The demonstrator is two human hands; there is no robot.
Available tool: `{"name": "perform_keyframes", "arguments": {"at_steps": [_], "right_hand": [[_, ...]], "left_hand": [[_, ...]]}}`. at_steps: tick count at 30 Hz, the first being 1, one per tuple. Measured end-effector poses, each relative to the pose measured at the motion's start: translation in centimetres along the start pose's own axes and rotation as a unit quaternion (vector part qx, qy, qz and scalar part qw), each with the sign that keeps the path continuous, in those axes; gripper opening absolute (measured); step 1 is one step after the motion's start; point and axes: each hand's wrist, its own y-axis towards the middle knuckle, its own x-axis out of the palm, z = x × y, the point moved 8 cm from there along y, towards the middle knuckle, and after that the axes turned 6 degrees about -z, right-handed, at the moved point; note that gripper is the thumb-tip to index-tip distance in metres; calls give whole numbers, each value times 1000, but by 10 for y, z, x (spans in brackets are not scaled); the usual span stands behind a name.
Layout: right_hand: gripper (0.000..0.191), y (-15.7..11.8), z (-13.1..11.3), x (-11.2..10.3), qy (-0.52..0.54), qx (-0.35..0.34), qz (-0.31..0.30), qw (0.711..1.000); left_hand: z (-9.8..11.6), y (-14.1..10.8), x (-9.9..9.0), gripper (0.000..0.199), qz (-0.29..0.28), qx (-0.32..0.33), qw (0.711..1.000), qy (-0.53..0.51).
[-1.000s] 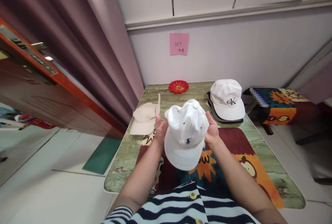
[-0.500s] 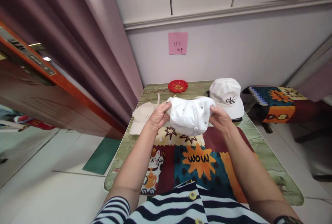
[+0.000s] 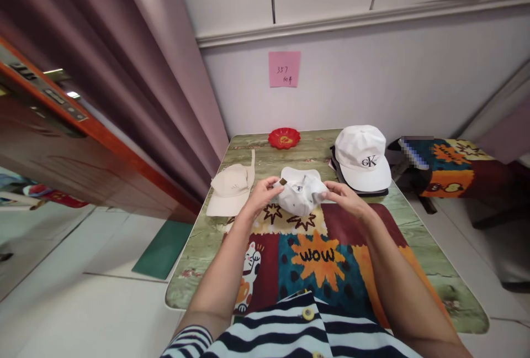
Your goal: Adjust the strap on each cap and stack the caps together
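Observation:
Between my two hands is a white baseball cap (image 3: pixel 301 195), its brim facing away toward the wall and part of its inside showing. My left hand (image 3: pixel 265 193) pinches the cap's left edge, by a small dark tab. On the other side, my right hand (image 3: pixel 343 196) grips the right edge with thumb and fingers. Left of my left hand lies a cream cap (image 3: pixel 232 188), its strap sticking up. Beyond my right hand, a white cap with CK lettering (image 3: pixel 361 156) sits on top of darker caps (image 3: pixel 366 190).
A red scalloped dish (image 3: pixel 284 138) stands at the table's back edge. A colourful mat with "WOW" lettering (image 3: pixel 318 269) covers the front of the green wood-patterned table (image 3: pixel 451 286). A pink note (image 3: pixel 284 69) is on the wall. Left are a curtain (image 3: pixel 165 70) and an orange-edged door (image 3: pixel 95 137).
The white cap has been lowered and tilted, so its brim and inside now show instead of just the crown. Both hands have come down and closer together with it.

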Motion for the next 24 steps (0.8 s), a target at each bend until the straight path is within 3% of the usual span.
{"name": "perform_keyframes", "arguments": {"at_steps": [2,6,8,11,15,20,24], "right_hand": [[46,-1,-9,1,-49,12,1,999],[43,4,-15,-5,-169,38,70,982],[35,8,-17,-5,-155,11,102,983],[25,9,-25,-6,-53,-31,137,989],[34,9,-45,2,72,-29,95,992],[38,5,-67,11,47,-34,64,996],[32,10,-59,18,8,-40,72,997]], "left_hand": [[4,-2,6,31,-11,4,1000,16],[9,-4,13,41,-7,18,998,60],[10,-4,15,40,-3,26,996,81],[20,-6,12,28,37,73,981,176],[44,-12,17,15,86,176,904,380],[50,-17,34,9,107,252,804,528],[47,-19,40,14,105,273,769,568]]}}
